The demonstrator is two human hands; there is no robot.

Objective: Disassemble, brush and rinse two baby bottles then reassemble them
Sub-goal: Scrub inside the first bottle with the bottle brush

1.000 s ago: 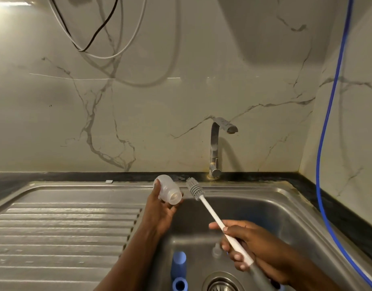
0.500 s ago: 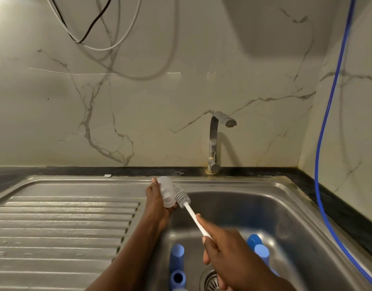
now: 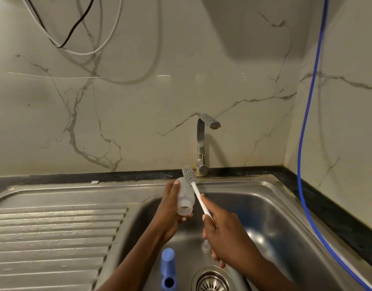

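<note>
My left hand [image 3: 170, 208] grips a clear baby bottle body [image 3: 186, 197] over the sink's left rim, its open neck pointing down toward me. My right hand [image 3: 222, 234] holds the white handle of a bottle brush [image 3: 198, 196]. The grey bristle head [image 3: 189, 175] lies outside the bottle, against its far end. A blue bottle part [image 3: 168, 261] lies on the sink floor near the drain, with another blue piece [image 3: 169, 282] below it. A small clear piece [image 3: 205, 246] lies partly hidden under my right hand.
The steel sink basin [image 3: 275, 206] has a drain [image 3: 212, 280] at the bottom. A ribbed drainboard [image 3: 55, 238] spreads left. The tap [image 3: 202, 143] stands behind, with no water running. A blue hose [image 3: 304, 143] hangs down the right wall. Cables [image 3: 76, 34] hang at upper left.
The brush came out of the bottle mouth and now lies along the bottle's outside. My left hand turned the bottle so its neck points down toward me.
</note>
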